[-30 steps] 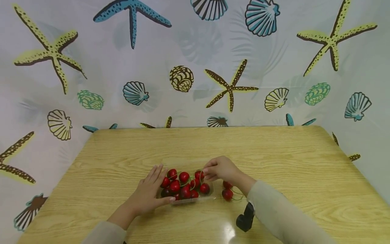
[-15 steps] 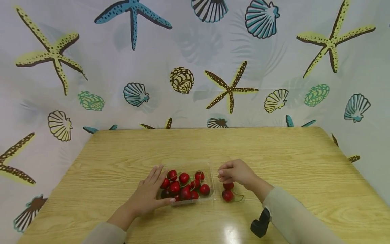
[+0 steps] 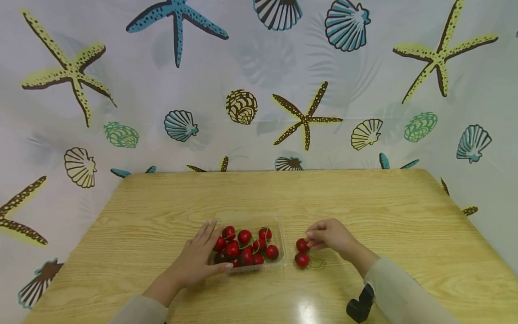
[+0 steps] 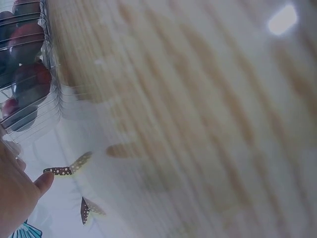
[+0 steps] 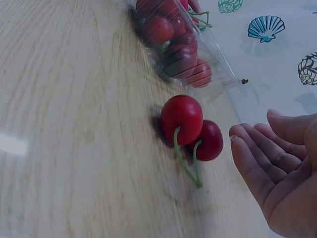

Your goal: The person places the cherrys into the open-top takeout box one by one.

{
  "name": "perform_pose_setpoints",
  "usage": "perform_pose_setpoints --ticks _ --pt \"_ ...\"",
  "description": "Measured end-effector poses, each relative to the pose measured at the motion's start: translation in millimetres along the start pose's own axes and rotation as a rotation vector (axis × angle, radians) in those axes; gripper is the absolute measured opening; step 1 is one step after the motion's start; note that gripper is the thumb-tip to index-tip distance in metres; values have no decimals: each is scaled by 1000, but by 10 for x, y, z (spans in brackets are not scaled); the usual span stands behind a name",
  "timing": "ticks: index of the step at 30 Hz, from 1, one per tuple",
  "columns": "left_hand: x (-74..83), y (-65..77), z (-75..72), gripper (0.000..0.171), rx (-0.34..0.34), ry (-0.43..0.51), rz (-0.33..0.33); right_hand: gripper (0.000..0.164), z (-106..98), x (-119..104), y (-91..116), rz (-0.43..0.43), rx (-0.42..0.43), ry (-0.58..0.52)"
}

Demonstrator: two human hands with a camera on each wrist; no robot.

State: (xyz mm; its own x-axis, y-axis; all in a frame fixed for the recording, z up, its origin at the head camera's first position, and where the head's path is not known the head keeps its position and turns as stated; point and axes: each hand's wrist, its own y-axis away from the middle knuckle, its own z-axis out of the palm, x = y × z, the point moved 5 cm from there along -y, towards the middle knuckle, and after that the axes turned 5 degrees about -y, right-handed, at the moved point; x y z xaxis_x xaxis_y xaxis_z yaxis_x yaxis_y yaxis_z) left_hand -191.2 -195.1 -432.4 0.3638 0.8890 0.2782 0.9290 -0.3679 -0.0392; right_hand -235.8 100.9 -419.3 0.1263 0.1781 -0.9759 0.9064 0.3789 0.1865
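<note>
A clear plastic box (image 3: 282, 243) holding several red cherries (image 3: 244, 236) with green stems stands in the middle of the table. My left hand (image 3: 198, 258) rests along its left side, fingers straight and thumb at the near edge. Just right of the box, two more cherries (image 3: 301, 260) lie on the wood, their stems joined at the end in the right wrist view. Beside this pair is my right hand (image 3: 333, 236), fingertips right at the farther cherry in the head view. In the right wrist view the right hand (image 5: 285, 168) has loosely bent fingers with nothing between them.
The wood-grain table (image 3: 162, 198) extends around the box on all sides. Behind it hangs a pale cloth (image 3: 210, 81) printed with starfish and shells. A black wrist strap piece (image 3: 361, 303) sits at the right sleeve (image 3: 404, 288).
My right hand has moved from over the right end of the box, rightward and nearer, to the two loose cherries. The left hand and the box stay in place.
</note>
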Motion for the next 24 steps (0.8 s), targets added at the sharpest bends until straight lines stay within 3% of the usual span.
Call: perform_pose_setpoints --ticks 19,24 --pt "6 -5 -3 91 -11 -3 -5 28 -218 242 165 38 42 -8" --pt "5 -7 -8 90 -7 -10 -2 26 -234 316 184 81 61 -38"
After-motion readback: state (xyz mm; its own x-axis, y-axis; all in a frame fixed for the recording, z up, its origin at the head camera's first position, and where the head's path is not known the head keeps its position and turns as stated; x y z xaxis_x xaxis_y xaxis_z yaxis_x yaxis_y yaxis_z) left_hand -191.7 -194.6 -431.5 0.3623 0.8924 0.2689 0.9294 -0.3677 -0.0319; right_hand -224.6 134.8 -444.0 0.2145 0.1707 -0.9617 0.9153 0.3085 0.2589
